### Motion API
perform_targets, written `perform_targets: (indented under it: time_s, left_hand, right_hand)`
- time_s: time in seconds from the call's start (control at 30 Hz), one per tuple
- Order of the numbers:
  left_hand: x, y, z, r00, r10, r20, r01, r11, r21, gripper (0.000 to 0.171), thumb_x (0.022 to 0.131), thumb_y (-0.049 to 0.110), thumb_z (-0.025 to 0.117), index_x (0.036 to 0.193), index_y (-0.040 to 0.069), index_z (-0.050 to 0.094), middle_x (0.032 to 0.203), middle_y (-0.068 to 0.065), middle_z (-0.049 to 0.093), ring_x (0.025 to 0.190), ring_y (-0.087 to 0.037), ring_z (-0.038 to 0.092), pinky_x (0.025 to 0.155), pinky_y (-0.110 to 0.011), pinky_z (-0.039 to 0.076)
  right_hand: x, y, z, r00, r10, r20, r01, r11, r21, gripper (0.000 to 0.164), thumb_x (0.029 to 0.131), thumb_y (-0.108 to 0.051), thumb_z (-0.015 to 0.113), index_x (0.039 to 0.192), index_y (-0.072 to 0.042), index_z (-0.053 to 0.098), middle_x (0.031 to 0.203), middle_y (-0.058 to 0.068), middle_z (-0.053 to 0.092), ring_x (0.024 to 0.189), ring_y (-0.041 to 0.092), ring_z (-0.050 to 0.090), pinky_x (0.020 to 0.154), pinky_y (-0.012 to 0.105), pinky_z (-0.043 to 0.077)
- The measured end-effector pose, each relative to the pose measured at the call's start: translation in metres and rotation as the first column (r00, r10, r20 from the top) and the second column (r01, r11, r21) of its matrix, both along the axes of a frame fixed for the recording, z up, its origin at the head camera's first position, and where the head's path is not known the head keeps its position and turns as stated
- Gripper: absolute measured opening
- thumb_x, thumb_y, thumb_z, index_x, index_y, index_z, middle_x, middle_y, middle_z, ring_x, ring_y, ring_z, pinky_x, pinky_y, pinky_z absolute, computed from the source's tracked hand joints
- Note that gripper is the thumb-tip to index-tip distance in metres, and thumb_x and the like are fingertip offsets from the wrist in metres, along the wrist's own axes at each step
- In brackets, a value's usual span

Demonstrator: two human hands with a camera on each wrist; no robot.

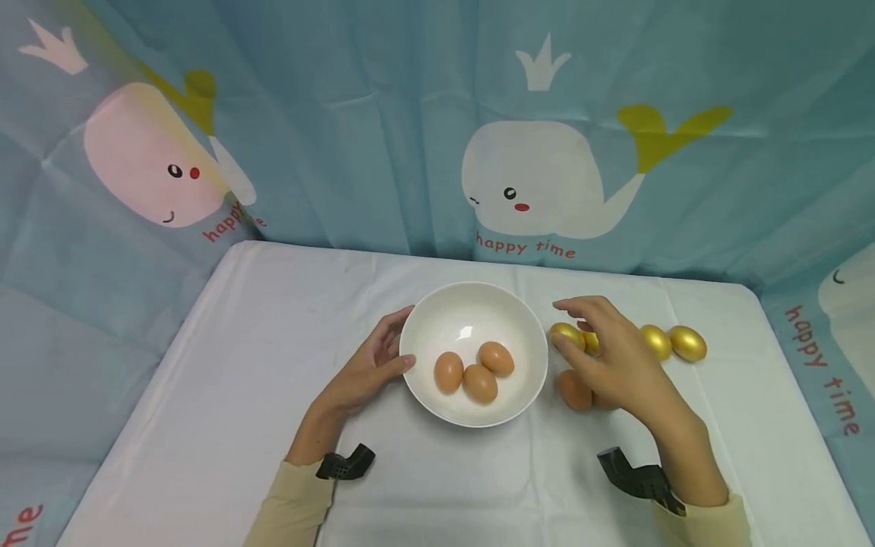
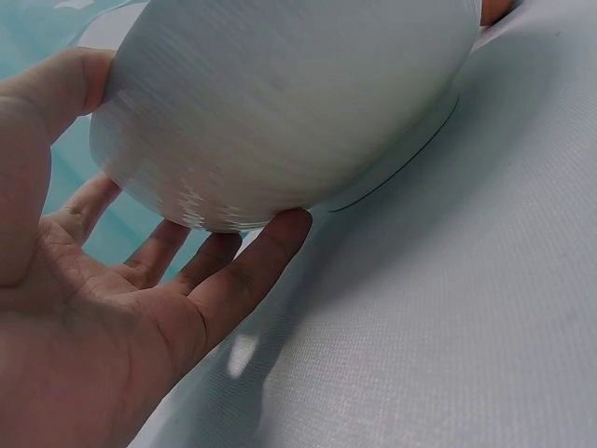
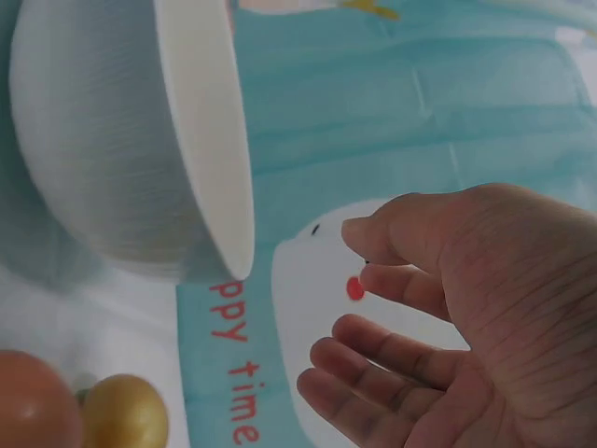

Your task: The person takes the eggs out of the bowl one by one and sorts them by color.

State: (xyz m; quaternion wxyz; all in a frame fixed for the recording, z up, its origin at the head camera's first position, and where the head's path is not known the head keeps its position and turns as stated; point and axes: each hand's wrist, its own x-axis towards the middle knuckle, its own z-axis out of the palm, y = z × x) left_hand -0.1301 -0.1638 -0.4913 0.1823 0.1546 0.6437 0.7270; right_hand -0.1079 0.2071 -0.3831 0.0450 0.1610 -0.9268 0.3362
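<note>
A white bowl point(image 1: 437, 315) stands near the middle of the table, with three brown eggs point(image 1: 481, 384) in it. My left hand point(image 1: 365, 372) holds the bowl at its left side, thumb at the rim; in the left wrist view the fingers point(image 2: 247, 275) spread along its outer wall. To the right of the bowl, my right hand point(image 1: 618, 365) hovers over a row of golden eggs point(image 1: 688, 344) with nothing in its fingers, which are loosely bent and apart from the thumb. Brown eggs point(image 1: 573, 390) lie nearer me, partly hidden under that hand.
A white cloth covers the table point(image 1: 273, 327). Behind it and at the sides hangs a blue curtain point(image 1: 369, 152) printed with whales. A black strap mount point(image 1: 346, 462) sits on the left wrist and another black mount point(image 1: 639, 480) on the right.
</note>
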Motion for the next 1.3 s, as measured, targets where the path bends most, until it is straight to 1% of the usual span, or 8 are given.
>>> perform_targets:
  time_s: [0.17,0.3,0.4,0.6,0.83,0.93,1.07,1.3]
  left_hand:
    - [0.000,0.003,-0.002,1.000,0.002,0.013,-0.002,1.000,-0.008,0.079,0.100,0.006,0.069,0.166,0.021,0.029,0.174,-0.007,0.029,0.162,-0.032,0.031,0.113,-0.023,0.050]
    - [0.001,0.004,-0.002,1.000,0.005,0.009,-0.005,1.000,-0.012,0.079,0.099,0.006,0.069,0.166,0.021,0.029,0.174,-0.008,0.029,0.162,-0.034,0.031,0.113,-0.023,0.051]
    - [0.000,0.003,-0.003,1.000,0.008,0.006,-0.008,1.000,-0.014,0.078,0.100,0.006,0.069,0.166,0.021,0.029,0.174,-0.007,0.028,0.162,-0.033,0.032,0.113,-0.024,0.051]
    - [-0.001,0.000,-0.004,1.000,0.010,0.006,-0.010,1.000,-0.011,0.079,0.100,0.007,0.069,0.166,0.021,0.029,0.175,-0.006,0.028,0.163,-0.031,0.030,0.114,-0.023,0.050]
    - [-0.001,0.000,-0.003,1.000,0.006,-0.001,-0.006,1.000,-0.013,0.079,0.100,0.007,0.070,0.166,0.020,0.028,0.175,-0.007,0.028,0.163,-0.031,0.030,0.114,-0.022,0.049]
    - [-0.002,-0.001,-0.002,1.000,0.003,-0.006,-0.003,1.000,-0.012,0.079,0.100,0.007,0.069,0.166,0.020,0.028,0.175,-0.009,0.027,0.163,-0.033,0.030,0.114,-0.023,0.050]
    - [-0.002,0.000,-0.002,1.000,0.003,-0.015,-0.003,1.000,-0.015,0.079,0.100,0.007,0.069,0.166,0.019,0.027,0.176,-0.010,0.025,0.163,-0.036,0.028,0.113,-0.023,0.050]
    - [-0.001,-0.001,-0.002,1.000,0.010,-0.010,-0.010,1.000,-0.018,0.079,0.100,0.007,0.069,0.166,0.020,0.028,0.175,-0.009,0.026,0.163,-0.034,0.030,0.113,-0.022,0.049]
  right_hand:
    - [-0.007,-0.004,0.007,0.996,0.065,0.054,-0.065,0.998,-0.006,0.041,0.101,-0.019,0.072,0.140,-0.012,0.062,0.142,0.010,0.062,0.125,0.033,0.066,0.098,0.055,0.062]
    - [-0.016,-0.010,0.009,0.988,0.127,0.085,-0.128,0.992,0.008,0.040,0.102,-0.020,0.071,0.140,-0.011,0.062,0.139,0.008,0.063,0.113,0.028,0.073,0.094,0.050,0.064]
    - [-0.023,-0.016,0.009,0.982,0.162,0.098,-0.165,0.986,0.026,0.039,0.101,-0.018,0.072,0.138,-0.010,0.063,0.139,0.008,0.063,0.108,0.027,0.074,0.090,0.047,0.065]
    - [-0.035,-0.031,0.012,0.968,0.208,0.139,-0.224,0.969,0.105,0.040,0.100,-0.016,0.072,0.139,-0.009,0.064,0.139,0.008,0.064,0.114,0.031,0.070,0.091,0.046,0.064]
    - [-0.041,-0.043,0.009,0.947,0.275,0.168,-0.307,0.928,0.211,0.040,0.099,-0.018,0.071,0.137,-0.008,0.065,0.136,0.010,0.065,0.109,0.030,0.070,0.093,0.047,0.062]
    - [-0.044,-0.048,0.007,0.938,0.294,0.181,-0.332,0.912,0.241,0.041,0.099,-0.019,0.072,0.137,-0.006,0.066,0.135,0.012,0.065,0.113,0.031,0.069,0.097,0.049,0.061]
    - [-0.048,-0.055,0.005,0.920,0.322,0.223,-0.379,0.877,0.297,0.040,0.100,-0.020,0.072,0.136,-0.005,0.067,0.135,0.013,0.066,0.114,0.029,0.070,0.101,0.048,0.060]
    - [-0.049,-0.069,0.003,0.887,0.366,0.282,-0.453,0.808,0.377,0.040,0.101,-0.025,0.072,0.136,-0.006,0.068,0.124,0.012,0.067,0.093,0.018,0.066,0.089,0.038,0.060]
